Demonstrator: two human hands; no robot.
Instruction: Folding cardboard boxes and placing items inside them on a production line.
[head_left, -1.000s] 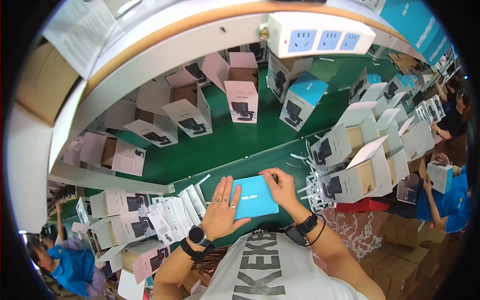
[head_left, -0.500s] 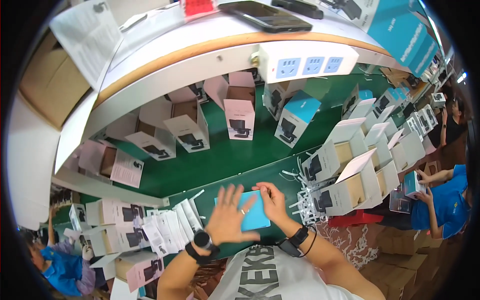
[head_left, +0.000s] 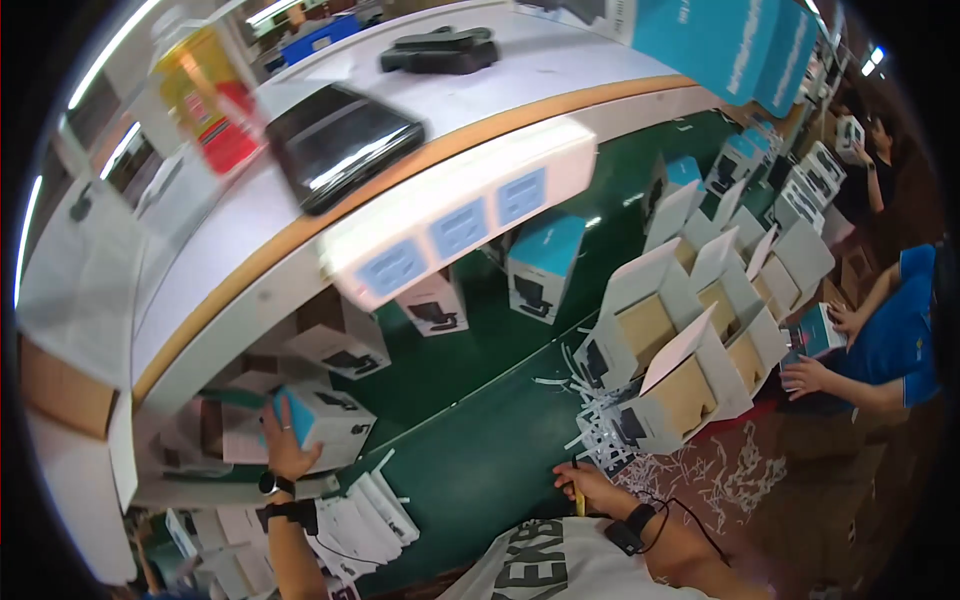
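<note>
My left hand (head_left: 288,445) lies against the blue-topped white box (head_left: 346,420) at left, beyond the folded papers (head_left: 368,528), probably to steady it; whether it grips, I cannot tell. My right hand (head_left: 597,487) closes round a slim yellow tool (head_left: 580,501), seemingly for ready use.

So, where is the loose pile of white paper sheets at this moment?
In the head view, the pile lies at lower left on the green work surface, just below the white-and-blue cardboard box that the left hand touches.
</note>
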